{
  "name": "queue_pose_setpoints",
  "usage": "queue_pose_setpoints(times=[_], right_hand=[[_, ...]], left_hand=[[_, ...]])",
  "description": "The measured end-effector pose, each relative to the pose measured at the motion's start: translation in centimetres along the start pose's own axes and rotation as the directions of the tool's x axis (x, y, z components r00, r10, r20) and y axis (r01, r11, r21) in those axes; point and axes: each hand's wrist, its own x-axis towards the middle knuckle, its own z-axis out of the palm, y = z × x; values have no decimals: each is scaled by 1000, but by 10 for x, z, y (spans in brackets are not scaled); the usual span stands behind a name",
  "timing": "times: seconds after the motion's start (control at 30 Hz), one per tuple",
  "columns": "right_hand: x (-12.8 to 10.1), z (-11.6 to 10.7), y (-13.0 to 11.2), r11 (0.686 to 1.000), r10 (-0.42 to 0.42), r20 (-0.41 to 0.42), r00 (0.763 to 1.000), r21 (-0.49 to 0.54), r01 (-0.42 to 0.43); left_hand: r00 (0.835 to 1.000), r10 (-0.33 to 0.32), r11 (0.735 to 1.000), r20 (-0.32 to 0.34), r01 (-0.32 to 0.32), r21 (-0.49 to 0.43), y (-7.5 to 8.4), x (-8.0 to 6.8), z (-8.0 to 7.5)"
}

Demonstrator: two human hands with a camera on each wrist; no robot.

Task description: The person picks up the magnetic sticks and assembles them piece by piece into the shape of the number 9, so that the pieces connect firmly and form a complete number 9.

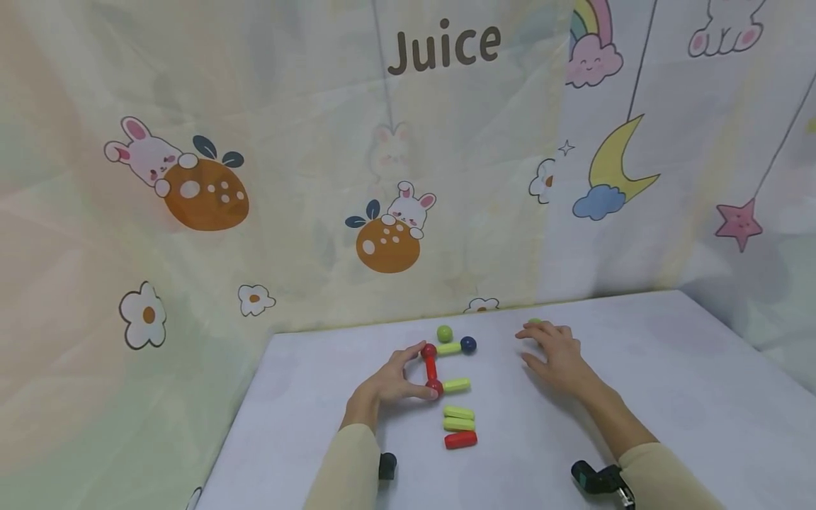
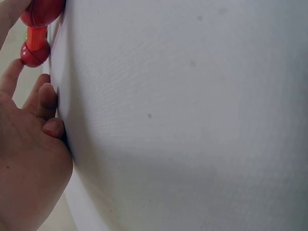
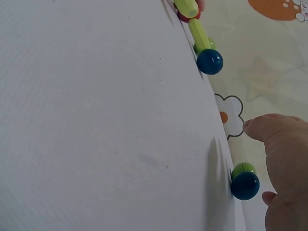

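Observation:
A toy piece of two red balls joined by a red rod (image 1: 431, 368) lies on the table. My left hand (image 1: 392, 380) pinches it lengthwise, index fingertip at the far red ball (image 1: 428, 350), thumb at the near one (image 1: 434, 387). From the far ball a light green stick (image 1: 449, 348) leads to a dark blue ball (image 1: 468, 345); another green stick (image 1: 456, 384) points right from the near ball. My right hand (image 1: 559, 360) hovers with fingers spread and nothing held. Beside it, in the right wrist view, are a blue ball (image 3: 245, 186) and a green ball (image 3: 243, 169).
Nearer me lie two light green sticks (image 1: 459, 418) and a red stick (image 1: 461, 440). A loose green ball (image 1: 444, 333) sits behind the joined piece. The white table (image 1: 510, 453) ends at a printed cloth backdrop (image 1: 306, 177).

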Motion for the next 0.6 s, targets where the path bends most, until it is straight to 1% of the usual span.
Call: queue_pose_setpoints(times=[0.17, 0.23, 0.33, 0.43, 0.5, 0.6], right_hand=[[0, -1, 2, 999, -16, -26, 1000, 33, 16], [-1, 1, -1, 999, -13, -15, 1000, 50, 14], [0, 4, -11, 997, 3, 33, 999, 75, -6], [0, 9, -24, 996, 8, 83, 997, 89, -15], [0, 14, -33, 994, -4, 110, 994, 111, -9], [-1, 18, -45, 990, -50, 143, 988, 137, 30]], left_hand=[[1000, -13, 1000, -1, 13, -2, 0, 0, 2], [1000, -19, 1000, -1, 19, -2, -1, 0, 3], [1000, -21, 1000, 0, 21, -3, -1, 1, 2], [1000, 7, 1000, -1, -7, -11, -1, 0, 0], [1000, 20, 1000, 8, -20, -11, 0, 0, -2], [1000, 20, 1000, 18, -20, -21, 2, 0, -3]])
